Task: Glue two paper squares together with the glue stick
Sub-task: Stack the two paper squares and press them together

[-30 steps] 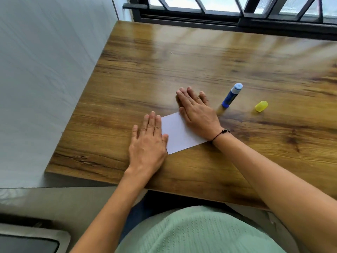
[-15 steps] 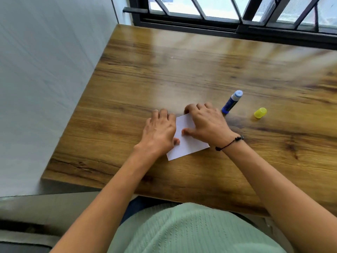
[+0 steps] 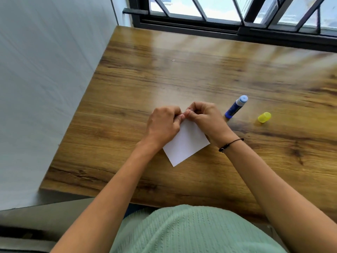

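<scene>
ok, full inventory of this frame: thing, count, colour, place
paper: one white sheet visible (a second cannot be told apart), on the table, near-centre, far corner pinched
glue stick: 1, blue, uncapped, lying right of the hands
cap: 1, yellow, right of the glue stick
table: 1, brown wood, under the window
window: 1, black frame, top
bracelet: 1, black, right wrist
left hand: fingers pinch paper's far corner
right hand: same corner

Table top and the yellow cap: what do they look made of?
Table top: wood or wood-look laminate, I can't tell which; brown grain streaks, and a semi-gloss finish that mirrors the window light. Yellow cap: probably plastic; smooth, translucent, moulded round shape.
</scene>
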